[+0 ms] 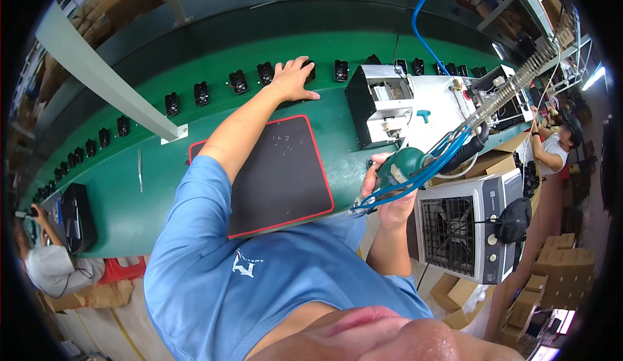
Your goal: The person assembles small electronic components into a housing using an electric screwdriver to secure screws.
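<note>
My left hand (pixel 294 82) reaches across the bench with its fingers spread. It is over the row of small black parts on the far green strip, and one black part (pixel 309 71) shows just beyond its fingers. Whether the fingertips touch that part I cannot tell. Near my body, on the right, my right hand (pixel 394 210) is closed around a green power screwdriver (pixel 397 168). Blue hoses (pixel 433 178) loop about the tool, and its tip is hard to make out. Between my arms lies a black mat (pixel 279 173) with a red border and a few small bits on it.
More black parts (pixel 201 93) line the strip. A white and black machine (pixel 384 105) stands right, with a coiled spring (pixel 503 95) hanging over it. A grey post (pixel 110 75) rises left. A fan unit (pixel 457 228) is beside me. Other people work at both sides.
</note>
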{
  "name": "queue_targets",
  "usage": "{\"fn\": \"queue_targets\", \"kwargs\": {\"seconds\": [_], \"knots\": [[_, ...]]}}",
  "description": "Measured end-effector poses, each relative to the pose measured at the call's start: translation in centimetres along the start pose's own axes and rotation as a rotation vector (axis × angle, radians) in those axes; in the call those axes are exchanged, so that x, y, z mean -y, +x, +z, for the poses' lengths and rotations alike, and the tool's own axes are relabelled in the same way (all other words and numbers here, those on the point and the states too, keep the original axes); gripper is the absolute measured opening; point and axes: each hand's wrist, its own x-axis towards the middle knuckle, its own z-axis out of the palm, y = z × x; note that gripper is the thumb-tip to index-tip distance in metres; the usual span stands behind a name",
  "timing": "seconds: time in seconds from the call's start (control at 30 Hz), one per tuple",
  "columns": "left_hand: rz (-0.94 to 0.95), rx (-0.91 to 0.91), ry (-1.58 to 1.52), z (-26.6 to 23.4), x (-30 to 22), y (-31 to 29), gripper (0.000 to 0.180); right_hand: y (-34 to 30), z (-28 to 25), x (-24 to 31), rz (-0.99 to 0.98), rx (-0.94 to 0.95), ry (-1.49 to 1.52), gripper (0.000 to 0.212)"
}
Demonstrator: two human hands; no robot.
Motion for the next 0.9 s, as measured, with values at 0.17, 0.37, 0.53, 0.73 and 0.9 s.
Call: {"fn": "queue_targets", "kwargs": {"seconds": [0.17,0.37,0.53,0.73,0.9], "knots": [[0.000,-0.107,-0.127,1.1,1.4,1.8,0.081,0.1,-0.2,-0.1,0.020,0.075,-0.007,0.093],[-0.064,-0.196,-0.285,2.0,2.3,2.0,0.069,0.1,0.4,-0.6,0.013,0.057,0.021,0.095],[0.117,-0.276,-0.462,-1.4,-0.9,-4.8,0.066,-0.4,0.6,-1.1,0.033,0.040,0.108,0.095],[0.143,-0.036,-0.561,-2.4,-4.4,-22.7,0.088,1.5,3.2,-1.1,0.080,0.150,0.092,0.098],[0.137,-0.168,-0.526,-1.4,-5.6,-26.3,0.093,4.3,9.3,-0.9,-0.032,0.228,0.049,0.104]]}}
